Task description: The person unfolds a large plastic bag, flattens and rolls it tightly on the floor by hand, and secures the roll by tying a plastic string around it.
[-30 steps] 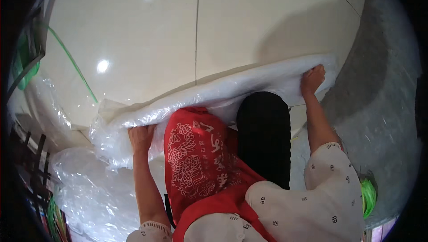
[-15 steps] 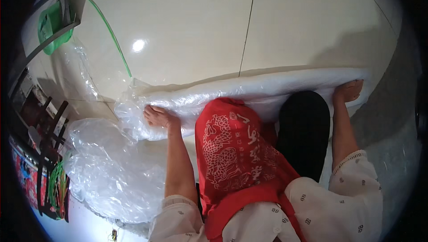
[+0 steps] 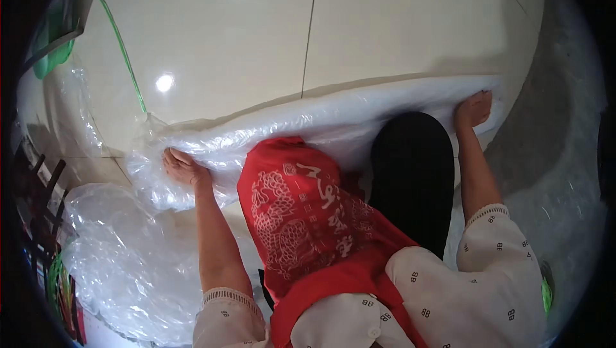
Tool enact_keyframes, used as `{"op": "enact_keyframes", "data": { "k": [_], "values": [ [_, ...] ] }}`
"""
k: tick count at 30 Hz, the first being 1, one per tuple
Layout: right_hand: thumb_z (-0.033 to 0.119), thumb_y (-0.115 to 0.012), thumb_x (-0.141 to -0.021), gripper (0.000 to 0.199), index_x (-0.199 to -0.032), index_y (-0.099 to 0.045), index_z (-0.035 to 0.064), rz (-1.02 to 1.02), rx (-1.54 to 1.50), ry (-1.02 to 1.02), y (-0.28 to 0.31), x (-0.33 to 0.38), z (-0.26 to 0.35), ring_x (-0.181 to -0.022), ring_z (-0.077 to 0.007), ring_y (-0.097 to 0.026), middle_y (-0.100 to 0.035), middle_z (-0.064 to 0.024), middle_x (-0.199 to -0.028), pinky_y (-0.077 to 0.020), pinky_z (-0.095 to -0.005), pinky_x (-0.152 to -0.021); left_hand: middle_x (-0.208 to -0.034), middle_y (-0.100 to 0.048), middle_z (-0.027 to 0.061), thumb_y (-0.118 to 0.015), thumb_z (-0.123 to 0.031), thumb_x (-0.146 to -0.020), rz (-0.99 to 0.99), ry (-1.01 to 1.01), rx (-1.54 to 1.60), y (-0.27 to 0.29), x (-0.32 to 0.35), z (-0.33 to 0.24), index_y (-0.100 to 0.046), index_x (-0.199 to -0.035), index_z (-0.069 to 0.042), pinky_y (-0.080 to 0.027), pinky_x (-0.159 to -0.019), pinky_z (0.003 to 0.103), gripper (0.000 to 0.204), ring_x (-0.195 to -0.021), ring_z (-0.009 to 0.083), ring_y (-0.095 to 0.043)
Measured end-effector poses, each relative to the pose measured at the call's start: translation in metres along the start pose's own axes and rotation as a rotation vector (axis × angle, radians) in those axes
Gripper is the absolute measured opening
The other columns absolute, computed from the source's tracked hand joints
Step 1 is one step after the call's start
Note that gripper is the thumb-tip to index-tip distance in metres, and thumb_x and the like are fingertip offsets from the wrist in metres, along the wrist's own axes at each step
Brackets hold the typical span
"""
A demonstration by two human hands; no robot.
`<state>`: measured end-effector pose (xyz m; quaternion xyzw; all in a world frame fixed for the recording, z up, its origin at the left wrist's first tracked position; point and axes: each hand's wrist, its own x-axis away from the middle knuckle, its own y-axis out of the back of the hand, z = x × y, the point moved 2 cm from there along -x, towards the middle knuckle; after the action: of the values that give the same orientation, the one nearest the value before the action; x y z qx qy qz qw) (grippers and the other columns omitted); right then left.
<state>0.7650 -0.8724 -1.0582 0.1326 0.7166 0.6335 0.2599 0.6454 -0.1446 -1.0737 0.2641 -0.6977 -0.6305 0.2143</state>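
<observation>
A long, thick bundle of clear plastic film [image 3: 282, 120] lies across the floor in front of my knees, slanting up to the right. At its crumpled left end, my left hand [image 3: 185, 167] is closed on the film, fingers curled into it. Near the right end my right hand [image 3: 473, 110] is clenched, its knuckles against the film; the fingertips are hidden. A red apron [image 3: 301, 220] hangs over my left knee, and my right knee [image 3: 414, 168] in black touches the near side of the bundle.
A loose heap of clear plastic [image 3: 128, 258] lies to the lower left. One green strap [image 3: 122, 46] runs along the tiled floor [image 3: 398, 21] to the bundle's left end. A green container [image 3: 54, 50] and dark metal frame [image 3: 61, 46] stand at upper left. More plastic sheeting [image 3: 564, 175] spreads at right.
The whole view has shifted, so the bundle, hands and floor all sit further left in the picture. Both hands stay at the same ends of the film.
</observation>
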Motion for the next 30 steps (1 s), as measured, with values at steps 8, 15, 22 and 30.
{"op": "enact_keyframes", "data": {
  "k": [8,15,22,30],
  "values": [
    [0.007,-0.055,-0.096,0.031,-0.125,-0.063,-0.0006,0.832,-0.907,0.120,0.191,0.076,0.185,-0.121,-0.0301,-0.057,-0.063,-0.0177,-0.125,-0.0412,-0.0402,-0.108,-0.096,-0.064,0.0133,-0.050,-0.021,-0.102,-0.202,0.111,0.849,0.083,-0.008,-0.117,-0.064,-0.105,0.003,-0.049,-0.084,0.040,0.028,-0.089,0.0252,-0.061],
    [0.028,-0.051,-0.103,0.035,-0.129,-0.059,0.0061,1.763,-1.329,-1.073,0.147,0.235,0.216,-0.117,-0.0223,-0.060,-0.064,-0.0083,-0.128,-0.0438,-0.0363,-0.102,-0.100,-0.068,0.0176,-0.047,-0.033,-0.103,0.888,-0.204,0.425,0.044,0.021,-0.227,-0.070,-0.111,-0.004,-0.047,-0.092,0.042,0.038,-0.104,0.0362,-0.061],
    [0.029,-0.049,-0.103,0.029,-0.120,-0.063,0.0107,1.858,-0.995,-1.202,0.077,0.234,0.212,-0.107,-0.0214,-0.067,-0.071,-0.0063,-0.121,-0.0522,-0.0402,-0.084,-0.098,-0.067,0.0200,-0.042,-0.031,-0.102,0.831,-0.237,0.448,0.094,0.060,-0.251,-0.068,-0.101,-0.003,-0.046,-0.090,0.048,0.038,-0.101,0.0395,-0.061],
    [0.033,-0.048,-0.102,0.028,-0.106,-0.067,0.0128,2.269,-0.975,-1.033,0.119,0.238,0.226,-0.092,-0.0254,-0.071,-0.075,-0.0067,-0.112,-0.0563,-0.0430,-0.080,-0.106,-0.071,0.0209,-0.036,-0.058,-0.102,1.055,-0.127,0.247,0.010,0.035,-0.254,-0.073,-0.103,-0.008,-0.048,-0.097,0.048,0.063,-0.110,0.0401,-0.064]
  ]
}}
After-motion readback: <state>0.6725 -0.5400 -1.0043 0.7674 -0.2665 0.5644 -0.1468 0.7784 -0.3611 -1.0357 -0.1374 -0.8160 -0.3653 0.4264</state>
